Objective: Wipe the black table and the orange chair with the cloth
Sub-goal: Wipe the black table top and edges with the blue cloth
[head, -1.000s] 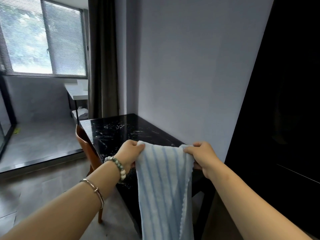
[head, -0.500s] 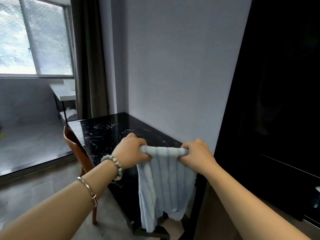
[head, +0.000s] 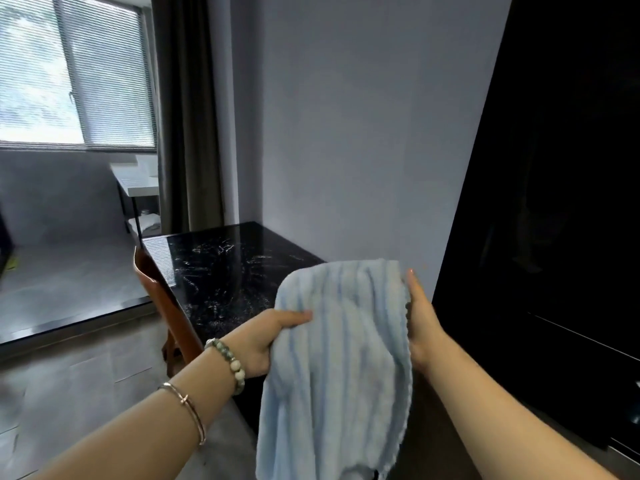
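Observation:
A light blue striped cloth (head: 343, 358) hangs in the air in front of me, doubled over at its top. My left hand (head: 266, 341) grips its left edge, thumb on the front. My right hand (head: 420, 323) is against its right edge with the fingers fairly straight, holding that side. Behind and below the cloth stands the black marbled table (head: 221, 268) against the grey wall. The orange chair (head: 162, 306) is tucked at the table's left side; only its back and a leg show.
A tall black cabinet (head: 554, 202) fills the right side, close to my right arm. A dark curtain (head: 187, 116) hangs beyond the table. A white side table (head: 138, 183) stands below the window (head: 69, 71). Grey tiled floor (head: 69, 393) lies to the left.
The cloth's rolled top edge has been turned over, so the cloth now hangs doubled and wider. My right hand went from a fist to straighter fingers. My hands sit lower in view.

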A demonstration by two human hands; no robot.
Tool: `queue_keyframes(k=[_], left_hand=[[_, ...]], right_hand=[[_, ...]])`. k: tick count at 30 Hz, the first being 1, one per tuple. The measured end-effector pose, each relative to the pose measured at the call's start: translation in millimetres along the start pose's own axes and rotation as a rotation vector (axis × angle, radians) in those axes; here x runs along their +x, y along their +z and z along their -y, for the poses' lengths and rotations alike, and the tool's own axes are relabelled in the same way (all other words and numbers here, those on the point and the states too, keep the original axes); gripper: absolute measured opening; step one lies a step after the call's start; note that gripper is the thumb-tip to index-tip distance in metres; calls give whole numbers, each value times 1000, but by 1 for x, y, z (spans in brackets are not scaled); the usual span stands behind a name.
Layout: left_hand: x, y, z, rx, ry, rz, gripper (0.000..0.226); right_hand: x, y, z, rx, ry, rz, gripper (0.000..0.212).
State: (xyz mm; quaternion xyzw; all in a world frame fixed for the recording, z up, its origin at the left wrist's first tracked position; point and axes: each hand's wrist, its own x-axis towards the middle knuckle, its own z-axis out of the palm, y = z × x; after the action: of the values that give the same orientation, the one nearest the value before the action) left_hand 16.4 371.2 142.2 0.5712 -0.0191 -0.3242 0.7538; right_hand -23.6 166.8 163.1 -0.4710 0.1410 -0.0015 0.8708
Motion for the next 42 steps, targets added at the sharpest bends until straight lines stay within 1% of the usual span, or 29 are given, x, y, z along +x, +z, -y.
queue_keyframes(k=[2,4,5,7,8,9,10,12,13,14,16,17,18,20,21,22,24,26,27,28,30,31,34,35,36,37,38,40,42], left_hand=[[6,1,-3,-106,-21,-58,26],[11,-3,-1,-81,-93,-91,29],[13,-7,3,-30,-156,-111,30],[16,-17,14,73,-262,-159,33],[18,-22,20,101,-272,-179,33],[21,-27,25,109,-255,-203,33],[25,-30,30,104,-217,-230,44],[36,-35,39,156,-80,-309,87],[39,-34,42,310,-11,-332,96],[41,-33,42,556,38,-326,97],[47,-36,45,1088,74,-286,85],[50,-39,45,1260,80,-299,73],[50,-39,43,1362,95,-317,59],[55,-40,41,1417,185,-362,38],[58,-41,40,1370,247,-367,36],[62,-40,38,1237,288,-343,38],[68,-36,33,763,293,-242,44],[79,-32,31,364,257,-139,44],[86,-29,30,247,238,-107,40],[93,-25,29,154,222,-81,31],[111,-18,27,47,214,-44,13],[122,-15,26,-3,209,-12,13],[159,-8,21,-145,149,21,35],[171,-5,19,-179,117,46,36],[184,-1,15,-208,84,89,35],[198,1,12,-221,46,123,36],[212,2,9,-221,7,149,41],[245,2,3,-153,-57,110,51],[279,0,-2,-9,-73,-8,42]], right_hand=[[-2,-11,-25,-108,151,41,73],[-1,-15,-41,-199,242,79,63],[0,-17,-44,-275,236,62,60],[9,-21,-46,-484,115,-86,68],[13,-22,-47,-545,71,-96,73],[19,-25,-50,-574,62,-59,76],[24,-28,-55,-620,61,2,76],[28,-27,-62,-808,39,102,72],[32,-27,-67,-951,12,122,71],[36,-25,-70,-1089,-28,124,69],[44,-22,-75,-1334,-100,53,56],[47,-21,-76,-1433,-136,-2,46],[50,-20,-76,-1516,-184,-77,36],[52,-21,-71,-1623,-270,-248,21],[53,-21,-68,-1614,-305,-315,17],[57,-25,-67,-1550,-343,-366,15],[65,-32,-67,-1304,-455,-379,23],[72,-37,-70,-914,-532,-238,33],[75,-38,-73,-750,-535,-150,37],[78,-40,-76,-646,-532,-79,42],[93,-45,-84,-592,-520,15,70],[102,-47,-89,-617,-515,57,81],[137,-50,-98,-753,-449,122,107],[151,-53,-96,-787,-413,132,113],[165,-58,-92,-804,-386,133,114],[180,-65,-85,-804,-374,129,108],[193,-72,-76,-782,-369,115,98],[223,-86,-53,-758,-334,20,74],[259,-104,-37,-893,-339,-173,67]])
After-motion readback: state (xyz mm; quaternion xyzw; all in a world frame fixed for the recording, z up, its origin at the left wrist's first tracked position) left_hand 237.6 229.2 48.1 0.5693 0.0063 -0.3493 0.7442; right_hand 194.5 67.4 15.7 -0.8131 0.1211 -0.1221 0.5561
